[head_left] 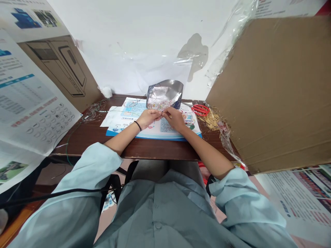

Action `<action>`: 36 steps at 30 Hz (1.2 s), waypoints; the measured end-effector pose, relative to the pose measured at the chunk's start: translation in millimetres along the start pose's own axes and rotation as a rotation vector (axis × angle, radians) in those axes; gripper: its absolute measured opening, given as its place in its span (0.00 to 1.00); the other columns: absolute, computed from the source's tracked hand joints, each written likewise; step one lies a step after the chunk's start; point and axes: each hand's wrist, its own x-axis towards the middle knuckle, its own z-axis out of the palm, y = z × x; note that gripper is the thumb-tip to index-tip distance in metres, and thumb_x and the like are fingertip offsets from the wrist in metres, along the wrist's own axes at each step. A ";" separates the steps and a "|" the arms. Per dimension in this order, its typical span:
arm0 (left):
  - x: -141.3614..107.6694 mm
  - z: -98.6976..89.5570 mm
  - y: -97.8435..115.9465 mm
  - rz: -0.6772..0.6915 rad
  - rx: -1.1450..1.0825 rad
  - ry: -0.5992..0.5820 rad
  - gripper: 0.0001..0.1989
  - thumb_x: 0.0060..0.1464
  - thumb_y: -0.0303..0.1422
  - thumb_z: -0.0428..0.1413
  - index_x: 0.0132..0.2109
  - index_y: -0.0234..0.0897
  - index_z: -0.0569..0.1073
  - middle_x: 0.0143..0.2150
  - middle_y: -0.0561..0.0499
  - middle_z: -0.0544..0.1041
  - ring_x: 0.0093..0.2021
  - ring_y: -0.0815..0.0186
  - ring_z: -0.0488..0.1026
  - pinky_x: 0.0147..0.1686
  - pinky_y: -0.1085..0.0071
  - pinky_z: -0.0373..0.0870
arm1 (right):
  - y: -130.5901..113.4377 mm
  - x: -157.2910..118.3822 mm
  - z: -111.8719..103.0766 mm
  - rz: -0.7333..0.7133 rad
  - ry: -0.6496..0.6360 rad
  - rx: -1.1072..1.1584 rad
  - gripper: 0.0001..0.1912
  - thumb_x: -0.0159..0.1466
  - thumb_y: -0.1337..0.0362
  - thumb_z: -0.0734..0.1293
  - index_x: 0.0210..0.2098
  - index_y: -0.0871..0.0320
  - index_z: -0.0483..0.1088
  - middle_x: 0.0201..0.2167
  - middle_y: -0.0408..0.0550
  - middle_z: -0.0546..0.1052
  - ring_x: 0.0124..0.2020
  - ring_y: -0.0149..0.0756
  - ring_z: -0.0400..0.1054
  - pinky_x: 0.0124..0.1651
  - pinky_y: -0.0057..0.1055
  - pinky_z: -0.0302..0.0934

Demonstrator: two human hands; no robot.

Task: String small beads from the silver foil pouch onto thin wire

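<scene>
My left hand (pixel 149 118) and my right hand (pixel 174 118) meet fingertip to fingertip above the printed sheet (pixel 168 134). Both are closed in a pinch, and whatever sits between the fingers is too small to make out. Just behind them stands an open silver-lined pouch (pixel 164 92) with small, mixed-coloured beads (pixel 161 104) at its mouth. A thin green string (pixel 119 111) runs over the paper from the left towards my left hand. More colourful small pieces (pixel 188 119) lie beside my right hand.
Red-handled scissors (pixel 200 110) and a heap of thin golden sticks (pixel 211 120) lie at the right. Tangled clear thread (pixel 93 112) is on the table's left. Cardboard panels (pixel 279 86) flank both sides; a white wall stands behind.
</scene>
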 end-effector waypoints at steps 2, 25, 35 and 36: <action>0.2 0.1 -0.2 0.001 0.017 0.020 0.17 0.35 0.41 0.73 0.27 0.32 0.79 0.27 0.48 0.78 0.29 0.70 0.73 0.38 0.70 0.72 | -0.3 -0.9 0.1 0.030 -0.046 0.005 0.04 0.64 0.66 0.64 0.39 0.55 0.71 0.32 0.44 0.77 0.34 0.35 0.68 0.41 0.32 0.61; 3.7 -9.2 23.1 -0.047 -0.234 0.329 0.09 0.61 0.25 0.55 0.30 0.33 0.69 0.24 0.52 0.73 0.20 0.76 0.66 0.19 0.80 0.59 | -1.4 -0.6 -5.7 0.068 0.043 0.003 0.05 0.63 0.63 0.64 0.34 0.55 0.72 0.28 0.43 0.77 0.29 0.33 0.68 0.37 0.31 0.61; 11.4 -28.2 37.7 0.023 -0.462 0.556 0.06 0.66 0.27 0.47 0.37 0.37 0.63 0.33 0.46 0.79 0.34 0.68 0.79 0.33 0.77 0.75 | -0.6 1.0 -10.1 0.078 0.061 -0.019 0.04 0.62 0.65 0.63 0.30 0.55 0.68 0.24 0.42 0.73 0.26 0.33 0.66 0.35 0.31 0.59; 11.7 -30.2 37.1 0.049 -0.453 0.562 0.05 0.65 0.28 0.49 0.38 0.38 0.63 0.35 0.45 0.80 0.37 0.66 0.80 0.35 0.75 0.75 | 0.1 1.1 -10.3 0.074 0.055 -0.029 0.04 0.61 0.65 0.62 0.30 0.55 0.68 0.24 0.42 0.73 0.26 0.33 0.65 0.35 0.31 0.59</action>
